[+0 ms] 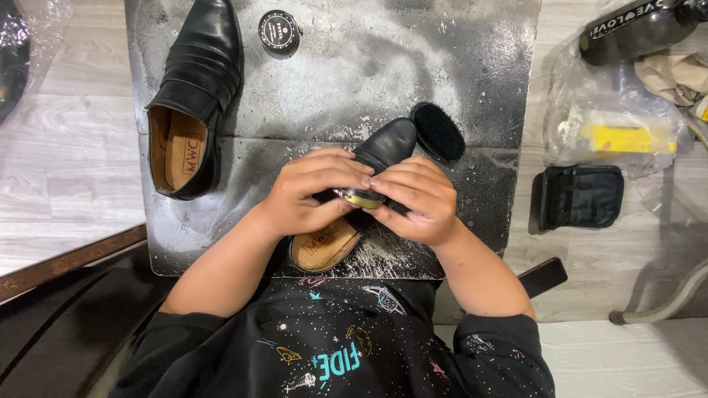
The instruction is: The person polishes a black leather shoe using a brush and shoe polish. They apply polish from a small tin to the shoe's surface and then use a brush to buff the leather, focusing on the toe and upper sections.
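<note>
- Both my left hand (310, 193) and right hand (413, 197) pinch a small round polish tin (359, 197) by its rim, above a black shoe (361, 184).
- Tin looks light, rigid, slick; I'd hold its edges.

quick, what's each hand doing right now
Left hand: closed on the small round gold-rimmed metal tin.
Right hand: closed on the same tin from the other side.

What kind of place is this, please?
Probably a home floor used as a shoe-shining spot. Both hands, left hand and right hand, hold a small tin over a black shoe on a stained mat, with a brush and a second tin nearby.
</note>
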